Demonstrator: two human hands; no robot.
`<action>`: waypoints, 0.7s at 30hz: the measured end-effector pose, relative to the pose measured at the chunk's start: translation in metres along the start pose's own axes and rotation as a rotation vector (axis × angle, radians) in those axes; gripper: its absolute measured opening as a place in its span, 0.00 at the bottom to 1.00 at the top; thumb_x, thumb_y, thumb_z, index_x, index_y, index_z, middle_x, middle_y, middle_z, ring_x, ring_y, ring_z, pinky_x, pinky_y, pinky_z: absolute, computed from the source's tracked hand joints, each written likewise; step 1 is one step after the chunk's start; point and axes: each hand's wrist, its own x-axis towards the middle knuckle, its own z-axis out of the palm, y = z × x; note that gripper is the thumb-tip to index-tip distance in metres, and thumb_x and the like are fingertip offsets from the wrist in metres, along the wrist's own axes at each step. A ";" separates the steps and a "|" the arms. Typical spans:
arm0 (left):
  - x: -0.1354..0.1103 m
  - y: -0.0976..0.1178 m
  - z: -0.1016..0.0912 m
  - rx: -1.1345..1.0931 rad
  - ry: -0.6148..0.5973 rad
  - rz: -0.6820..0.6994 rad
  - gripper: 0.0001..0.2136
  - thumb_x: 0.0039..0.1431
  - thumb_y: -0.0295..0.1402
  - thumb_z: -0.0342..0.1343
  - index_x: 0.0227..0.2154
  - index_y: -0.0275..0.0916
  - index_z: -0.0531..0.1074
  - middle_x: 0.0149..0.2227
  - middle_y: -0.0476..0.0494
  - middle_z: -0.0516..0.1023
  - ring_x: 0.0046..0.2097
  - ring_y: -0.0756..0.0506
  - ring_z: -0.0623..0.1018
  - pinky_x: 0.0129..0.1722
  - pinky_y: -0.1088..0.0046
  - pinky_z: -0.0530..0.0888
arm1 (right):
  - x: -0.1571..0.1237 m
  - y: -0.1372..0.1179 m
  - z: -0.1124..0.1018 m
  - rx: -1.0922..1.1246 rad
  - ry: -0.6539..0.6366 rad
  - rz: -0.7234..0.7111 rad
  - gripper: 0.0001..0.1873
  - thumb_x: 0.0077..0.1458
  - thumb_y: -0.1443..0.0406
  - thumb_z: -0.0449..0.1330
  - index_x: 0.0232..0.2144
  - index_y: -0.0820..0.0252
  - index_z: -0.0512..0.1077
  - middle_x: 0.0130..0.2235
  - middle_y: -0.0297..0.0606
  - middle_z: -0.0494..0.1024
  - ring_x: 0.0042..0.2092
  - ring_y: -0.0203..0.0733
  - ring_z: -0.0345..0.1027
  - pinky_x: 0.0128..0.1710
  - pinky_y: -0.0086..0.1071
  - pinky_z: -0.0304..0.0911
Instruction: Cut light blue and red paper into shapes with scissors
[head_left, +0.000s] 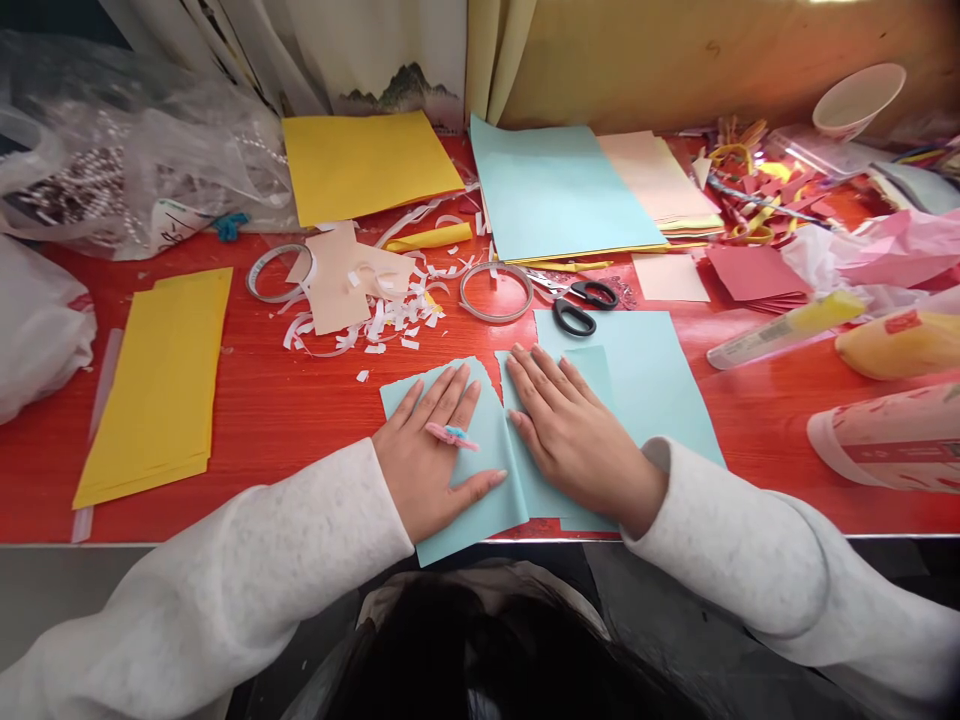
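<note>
My left hand (429, 450) lies flat with fingers spread on the left part of a light blue sheet of paper (480, 500). A fluffy pink and blue ring (452, 436) sits on one of its fingers. My right hand (574, 430) presses flat on the right part, fingers stretched out. A gap splits the two parts at the top, and a raised crease runs between them lower down. The left part's lower corner hangs over the table edge. Under and beyond my right hand lies more light blue paper (652, 380). Black-handled scissors (577, 312) rest just above it.
Yellow strips (161, 390) lie left on the red table (300, 440). White scraps (375, 310) and tape rolls (496, 293) are ahead. Behind are yellow paper (367, 165) and a blue stack (555, 190). Cups (892, 440) and a glue tube (784, 330) lie right; plastic bags (135, 150) stand left.
</note>
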 end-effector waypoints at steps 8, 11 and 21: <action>-0.005 -0.003 -0.002 0.001 0.004 -0.012 0.37 0.55 0.53 0.40 0.59 0.27 0.51 0.62 0.33 0.50 0.63 0.40 0.50 0.61 0.59 0.50 | -0.001 -0.001 0.000 0.008 0.012 0.017 0.29 0.61 0.60 0.37 0.61 0.72 0.47 0.63 0.46 0.45 0.64 0.47 0.34 0.62 0.45 0.38; -0.006 -0.004 -0.002 0.004 -0.009 -0.018 0.37 0.55 0.53 0.40 0.59 0.27 0.51 0.62 0.33 0.50 0.63 0.40 0.50 0.61 0.60 0.50 | -0.001 -0.001 0.000 -0.008 0.003 0.022 0.29 0.61 0.60 0.37 0.61 0.72 0.47 0.64 0.45 0.45 0.64 0.47 0.34 0.62 0.44 0.38; -0.012 -0.009 -0.003 0.035 -0.026 -0.018 0.37 0.55 0.53 0.40 0.60 0.29 0.49 0.63 0.35 0.48 0.64 0.41 0.50 0.61 0.60 0.50 | -0.002 0.000 0.002 0.018 0.017 0.021 0.29 0.61 0.59 0.37 0.61 0.70 0.47 0.63 0.44 0.46 0.64 0.46 0.34 0.62 0.45 0.39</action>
